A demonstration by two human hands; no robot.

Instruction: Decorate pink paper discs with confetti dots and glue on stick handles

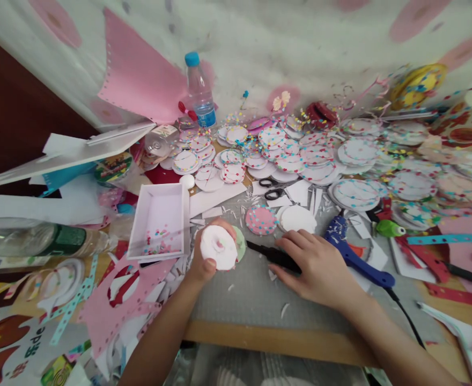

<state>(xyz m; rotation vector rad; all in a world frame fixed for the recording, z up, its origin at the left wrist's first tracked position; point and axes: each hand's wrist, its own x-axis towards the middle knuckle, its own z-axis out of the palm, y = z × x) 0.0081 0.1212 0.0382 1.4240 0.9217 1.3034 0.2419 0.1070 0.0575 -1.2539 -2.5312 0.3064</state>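
My left hand [206, 257] is closed around a white round disc [219, 247] with a small pinkish mark at its centre, tilted toward me. Just behind it a pale green disc [241, 245] shows in part; I cannot tell whether it is held too. My right hand [308, 262] is curled over a slim black tool [274, 255] close to the grey mat, thumb on the near side and fingers on the far side. The tool's narrow end points left at the green disc; its exact kind is unclear. A pink dotted disc [261, 220] and white discs [298, 219] lie beyond.
A blue glue gun [354, 262] with a cord lies right of my right hand. Black-handled scissors [274, 193] and paper scraps lie behind. A white box [159, 220] holds small confetti at left. Stacks of decorated discs [318, 155] and a water bottle [200, 94] line the back.
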